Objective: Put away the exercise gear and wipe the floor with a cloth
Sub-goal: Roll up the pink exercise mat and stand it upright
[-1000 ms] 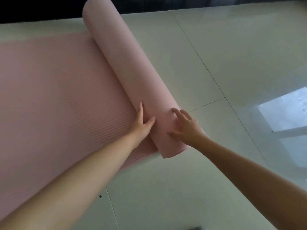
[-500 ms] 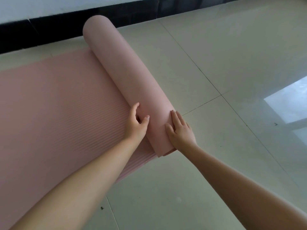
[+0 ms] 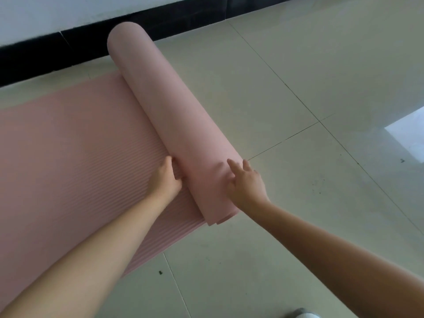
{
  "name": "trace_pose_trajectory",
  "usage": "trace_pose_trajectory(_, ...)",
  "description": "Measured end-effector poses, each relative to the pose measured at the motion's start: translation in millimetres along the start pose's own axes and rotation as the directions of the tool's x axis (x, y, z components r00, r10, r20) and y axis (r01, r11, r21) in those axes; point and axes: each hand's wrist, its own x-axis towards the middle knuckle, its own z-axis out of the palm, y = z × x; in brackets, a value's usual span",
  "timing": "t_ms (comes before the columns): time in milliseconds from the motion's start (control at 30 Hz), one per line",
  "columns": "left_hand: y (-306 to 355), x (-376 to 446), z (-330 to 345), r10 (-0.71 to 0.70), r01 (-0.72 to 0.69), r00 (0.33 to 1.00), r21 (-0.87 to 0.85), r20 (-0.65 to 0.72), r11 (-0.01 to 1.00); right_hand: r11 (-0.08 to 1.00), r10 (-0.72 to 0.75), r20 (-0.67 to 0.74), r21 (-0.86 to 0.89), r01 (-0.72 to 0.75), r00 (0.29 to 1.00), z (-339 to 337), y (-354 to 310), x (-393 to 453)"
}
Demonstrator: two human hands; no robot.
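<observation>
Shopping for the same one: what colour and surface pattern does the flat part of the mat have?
Pale pink foam exercise mat, fine parallel ribs; head view.

My single head view looks forward and down, close over both forearms, facing the floor (image 3: 298, 88) toward the wall at twelve o'clock.

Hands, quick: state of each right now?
Left hand: fingers curled against the roll, a grip cannot be told.
Right hand: open, fingers pressing the roll.
</observation>
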Motion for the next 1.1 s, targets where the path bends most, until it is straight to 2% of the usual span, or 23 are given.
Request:
trace_pose_trajectory(67, -3.1, -10.5, -8.9, 0.119, -0.107, 0.991, 0.164, -0.065, 0.981, 0.995, -0.003, 0.013, 0.102, 0.002, 1.000, -4.6, -3.7, -1.6)
trace_pose_trajectory(133, -5.0, -20.8, -15.6, 0.263, -0.237, 0.958, 0.210, -0.109, 0.949, 0.991, -0.008, 0.015, 0.137, 0.006, 1.000, -4.2, -7.6, -2.9)
trace_pose_trajectory(200, -7.2, -30.4, -21.4, 0.364, -0.333, 0.928, 0.270, -0.075, 0.903, 0.991, -0.035, 0.023, 0.127, 0.031, 0.999, -3.6, -8.1, -1.4)
trace_pose_trajectory(233, -5.8, -35.4, -24.2, 0.374, -0.349, 0.927, 0.340, -0.008, 0.873, 0.990, -0.041, 0.025, 0.136, 0.037, 0.999, -4.9, -6.9, -0.1)
trace_pose_trajectory(300, -5.4, -45.1, -29.8, 0.288, -0.335, 0.942, 0.514, 0.172, 0.789, 0.958, -0.029, 0.059, 0.287, 0.010, 0.998, -8.9, -4.3, 1.8)
trace_pose_trajectory(367, -2.0, -50.3, -35.8, 0.205, -0.334, 0.940, 0.607, 0.274, 0.722, 0.879, -0.022, 0.107, 0.476, -0.032, 0.994, -11.4, -1.4, 4.1)
trace_pose_trajectory(467, 9.4, -58.2, -43.2, 0.102, -0.307, 0.932, 0.606, 0.348, 0.734, 0.766, -0.005, 0.160, 0.635, -0.099, 0.987, -13.6, 4.7, 7.1)
trace_pose_trajectory(567, 17.3, -65.8, -46.5, -0.014, -0.245, 0.925, 0.622, 0.381, 0.744, 0.620, 0.075, 0.239, 0.749, -0.233, 0.968, -14.3, 7.0, 8.6)
trace_pose_trajectory(600, 16.8, -68.2, -48.7, -0.033, -0.240, 0.923, 0.638, 0.384, 0.731, 0.638, 0.080, 0.253, 0.730, -0.245, 0.964, -12.9, 5.4, 6.6)
trace_pose_trajectory(700, 14.1, -69.7, -58.8, -0.056, -0.214, 0.931, 0.665, 0.360, 0.716, 0.798, 0.046, 0.270, 0.569, -0.198, 0.962, -9.1, -6.2, -3.4)
trace_pose_trajectory(800, 12.9, -68.0, -64.6, -0.060, -0.146, 0.956, 0.644, 0.286, 0.751, 0.905, -0.016, 0.266, 0.414, -0.099, 0.964, -3.7, -24.8, -8.5)
trace_pose_trajectory(867, 7.1, -66.7, -64.0, -0.070, -0.094, 0.969, 0.617, 0.237, 0.781, 0.970, -0.076, 0.256, 0.243, 0.011, 0.964, 2.8, -36.7, -12.3)
trace_pose_trajectory(933, -6.3, -65.0, -61.8, -0.065, -0.083, 0.973, 0.605, 0.219, 0.792, 0.992, -0.120, 0.222, 0.057, 0.111, 0.968, 11.3, -46.7, -17.7)
trace_pose_trajectory(1000, -26.1, -65.3, -61.9, -0.004, -0.106, 0.984, 0.596, 0.180, 0.796, 0.988, -0.133, 0.165, -0.054, 0.144, 0.977, 23.8, -54.1, -23.3)
trace_pose_trajectory(1067, -45.0, -66.0, -65.4, 0.096, -0.137, 0.990, 0.563, 0.102, 0.815, 0.990, -0.130, 0.109, -0.036, 0.135, 0.985, 36.6, -61.1, -27.6)
trace_pose_trajectory(1100, -53.8, -66.0, -67.6, 0.148, -0.161, 0.987, 0.550, 0.068, 0.819, 0.993, -0.116, 0.094, 0.033, 0.114, 0.989, 42.9, -65.3, -30.4)
